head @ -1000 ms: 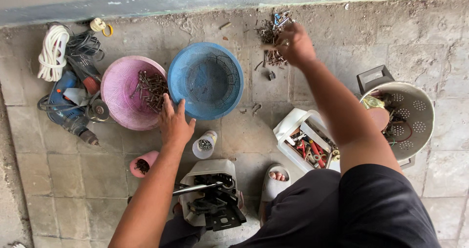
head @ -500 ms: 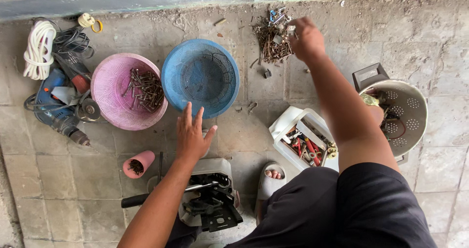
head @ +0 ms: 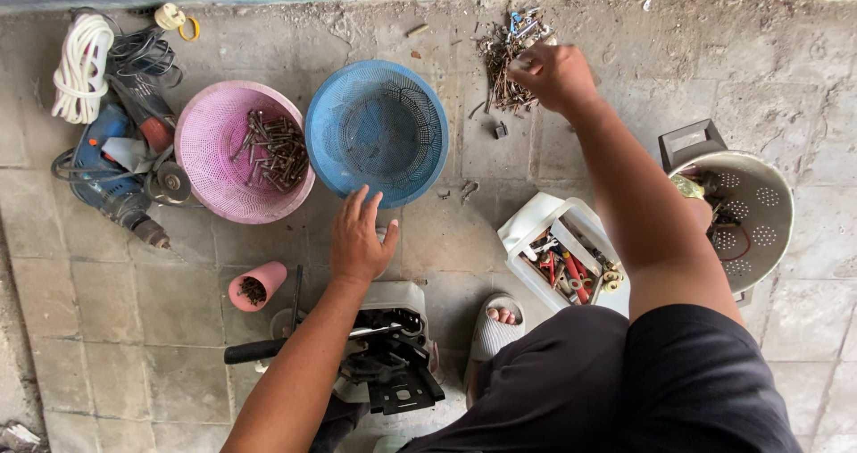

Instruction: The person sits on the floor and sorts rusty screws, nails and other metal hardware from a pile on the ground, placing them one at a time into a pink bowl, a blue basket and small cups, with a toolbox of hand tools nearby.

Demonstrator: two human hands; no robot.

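My right hand (head: 555, 76) reaches far forward into a heap of rusty nails and screws (head: 502, 76) by the wall, its fingers curled and pinching small pieces from the heap. My left hand (head: 361, 239) lies palm down on the floor tiles just in front of the empty blue plastic basket (head: 377, 132), fingers spread slightly, holding nothing. A small clear cup under its palm is almost wholly hidden. To the left, a pink basket (head: 207, 163) holds a bunch of dark screws (head: 275, 152).
A blue power drill (head: 105, 178), cables and a white rope coil (head: 80, 65) lie far left. A pink cup (head: 254, 285), a black-and-white tool (head: 388, 364) and my sandalled foot (head: 500, 326) are near. Right: a white tray (head: 536, 224) of parts, a metal colander (head: 759, 212).
My left hand slid from the pink basket's edge to the floor in front of the blue basket, covering the clear cup. My right hand stayed working in the nail heap.
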